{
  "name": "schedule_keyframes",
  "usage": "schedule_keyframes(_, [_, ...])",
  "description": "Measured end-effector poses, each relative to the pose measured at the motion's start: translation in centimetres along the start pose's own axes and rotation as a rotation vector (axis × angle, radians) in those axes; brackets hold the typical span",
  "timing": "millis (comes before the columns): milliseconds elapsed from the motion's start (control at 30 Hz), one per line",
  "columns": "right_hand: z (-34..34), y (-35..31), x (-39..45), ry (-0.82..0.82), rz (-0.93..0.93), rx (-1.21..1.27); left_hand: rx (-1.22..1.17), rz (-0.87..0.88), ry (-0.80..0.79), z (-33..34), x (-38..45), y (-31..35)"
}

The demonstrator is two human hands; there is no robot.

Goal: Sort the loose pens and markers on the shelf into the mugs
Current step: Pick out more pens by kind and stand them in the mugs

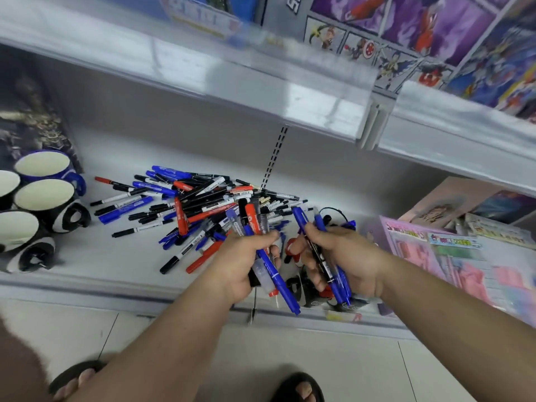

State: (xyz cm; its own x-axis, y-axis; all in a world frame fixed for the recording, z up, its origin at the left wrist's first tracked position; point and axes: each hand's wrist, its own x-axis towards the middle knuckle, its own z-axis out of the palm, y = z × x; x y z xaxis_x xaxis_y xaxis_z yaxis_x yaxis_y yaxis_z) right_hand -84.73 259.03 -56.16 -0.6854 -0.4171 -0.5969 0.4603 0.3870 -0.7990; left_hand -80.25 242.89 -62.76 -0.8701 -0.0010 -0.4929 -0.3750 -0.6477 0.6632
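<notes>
Mugs point(43, 195) hold nothing – left grip point(246, 262), right grip point(342, 256) each clutching markers point(261, 227)

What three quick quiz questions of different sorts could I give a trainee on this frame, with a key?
1. True or false: both hands hold markers.
2. Multiple choice: where do the mugs stand relative to the loose pile? A) to its left B) to its right C) on the shelf above
3. Fill in: the markers in the right hand are mostly ____ in colour.

Key:
1. True: the left hand grips a mixed bunch and the right hand grips a blue bunch.
2. A
3. blue
</notes>
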Motion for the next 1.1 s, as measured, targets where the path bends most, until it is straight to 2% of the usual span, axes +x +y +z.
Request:
schedule_keyframes(200, [3.5, 0.0, -3.6, -0.028, -0.015, -0.183, 0.087, 0.061, -0.112, 1.0, -4.7, 1.3])
schedule_keyframes(300, [5.0, -0.5, -4.7, -0.016, -0.047, -0.269, 0.103, 0.101, -0.091, 0.6, -6.4, 2.0])
schedule_keyframes(400, [5.8, -1.2, -5.7, 0.177, -0.164, -0.457, 0.074, 0.176, -0.040, -0.1, -7.6, 3.2])
schedule_keyframes(467, [5.8, -1.7, -6.5, 0.356, -0.289, -0.363, 0.093, 0.235, -0.027, -0.7, -8.2, 4.2])
schedule_keyframes(533, [6.0, -1.9, -7.5, 0.435, -0.408, -0.258, 0.183, 0.310, -0.046, -1.0, -8.8, 5.0])
schedule_keyframes(667, [7.7, -1.3, -8.9, 0.391, -0.576, -0.517, 0.453, 0.429, -0.053, -0.6, -9.5, 5.4])
schedule_keyframes(767, [8.5, -0.6, -8.5, 0.359, -0.593, -0.697, 0.451, 0.444, -0.118, -0.2, -10.1, 5.2])
schedule_keyframes(833, [8.8, -0.4, -8.5, 0.318, -0.591, -0.662, 0.446, 0.440, -0.168, -0.1, -10.6, 5.1])
schedule_keyframes(900, [9.0, -0.3, -8.6, 0.272, -0.626, -0.531, 0.394, 0.407, -0.178, 0.0, -10.9, 5.0])
schedule_keyframes(967, [8.9, -0.5, -9.0, 0.315, -0.660, -0.449, 0.218, 0.311, -0.153, -0.1, -10.8, 4.8])
schedule_keyframes(1100, [8.3, -0.2, -9.8, 0.503, -0.799, -0.445, -0.442, 0.042, -0.031, -0.8, -9.8, 4.9])
